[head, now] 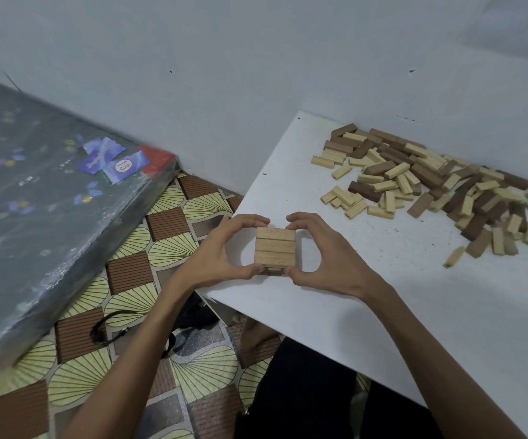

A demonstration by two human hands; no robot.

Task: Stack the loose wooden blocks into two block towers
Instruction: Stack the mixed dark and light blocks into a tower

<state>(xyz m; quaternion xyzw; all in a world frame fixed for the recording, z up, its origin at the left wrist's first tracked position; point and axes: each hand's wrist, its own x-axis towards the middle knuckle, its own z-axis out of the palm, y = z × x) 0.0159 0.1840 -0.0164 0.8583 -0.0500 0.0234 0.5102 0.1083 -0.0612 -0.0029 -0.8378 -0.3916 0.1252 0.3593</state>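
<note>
The tower [276,247] stands near the desk's [383,312] near-left corner, three pale blocks on top (a darker layer shows beneath). The left hand [221,251] and right hand [326,258] curl round it, thumbs on the near side. Best to squeeze evenly to square the layers, then release gently. The pile [430,179] lies well apart.

Tower [276,248] on table [383,296], near front-left edge. Left hand [221,251] at tower's left, right hand [326,258] at its right, both gripping it. Block pile [430,185] behind and right of tower, well apart. Mattress [50,201] left of table, on floor [167,248]. Strap [107,324] on floor between them.
</note>
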